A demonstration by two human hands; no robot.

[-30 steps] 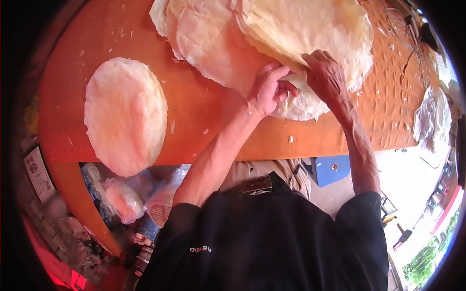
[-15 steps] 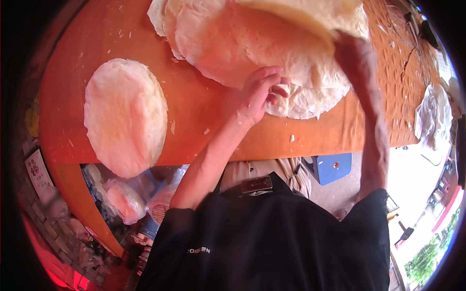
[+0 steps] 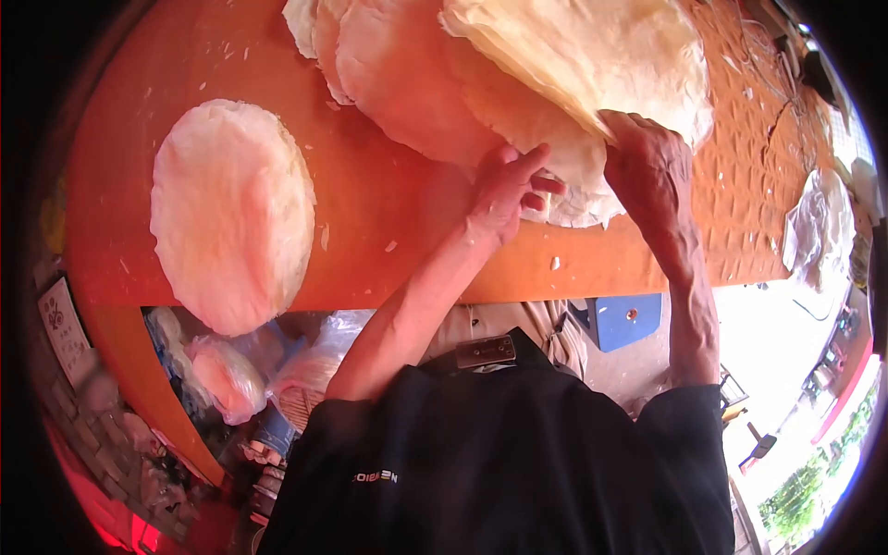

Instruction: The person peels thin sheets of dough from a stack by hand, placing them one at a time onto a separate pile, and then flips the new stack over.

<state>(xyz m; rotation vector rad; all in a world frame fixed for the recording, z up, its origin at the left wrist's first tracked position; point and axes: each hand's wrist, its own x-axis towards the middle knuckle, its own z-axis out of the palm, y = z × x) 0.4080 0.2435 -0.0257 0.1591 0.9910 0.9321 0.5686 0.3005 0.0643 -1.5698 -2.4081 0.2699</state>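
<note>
Thin, pale round sheets [image 3: 407, 83] lie overlapping in a large pile at the top of the orange table. My right hand [image 3: 647, 157] grips the edge of a yellowish sheet [image 3: 592, 55], which is folded over on the pile's right side. At the pile's near edge is my left hand [image 3: 513, 190], its fingers apart and slightly curled, with nothing held in it. A separate oval stack of pale sheets [image 3: 233, 217] lies at the left, reaching the table's front edge.
Small flakes dot the orange table [image 3: 388, 268]. Clear plastic [image 3: 819, 231] lies at the right. Below the table are a blue stool [image 3: 627, 321] and plastic bags [image 3: 227, 379]. Cords run along the upper right.
My right hand has moved down and left with the sheet's edge, and the sheet's folded part now shows more plainly. My left hand has shifted slightly right.
</note>
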